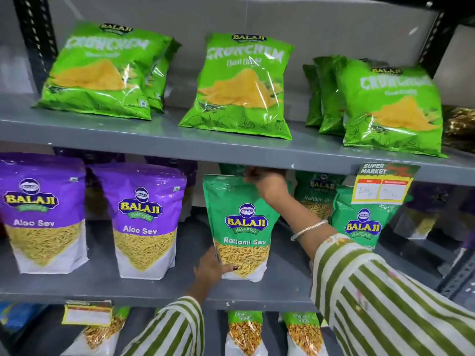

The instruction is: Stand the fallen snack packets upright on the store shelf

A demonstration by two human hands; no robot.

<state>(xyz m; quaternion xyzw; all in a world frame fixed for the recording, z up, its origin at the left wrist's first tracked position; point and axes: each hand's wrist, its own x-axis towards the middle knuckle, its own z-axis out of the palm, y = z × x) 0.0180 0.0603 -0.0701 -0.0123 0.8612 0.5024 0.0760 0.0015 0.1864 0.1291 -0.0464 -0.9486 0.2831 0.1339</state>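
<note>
— Grey store shelving (pixel 154 291) is filling my feed; the green Ratlami Sev packet (pixel 243 227) is standing near-upright on the middle shelf. What now?

— I'm pinching its top edge with the right hand (pixel 267 186) and gripping the lower corner with the left hand (pixel 213 268). I'd be squaring the base flat before releasing.

— Anything unclear?

— The right fingertips are disappearing under the upper shelf edge; the packets behind are mostly hidden.

Green Ratlami Sev packet (pixel 241 227): upright, centre of frame, on the middle shelf (pixel 102 281). Second green Ratlami Sev packet (pixel 359 219): standing, centre right, same shelf.
</note>
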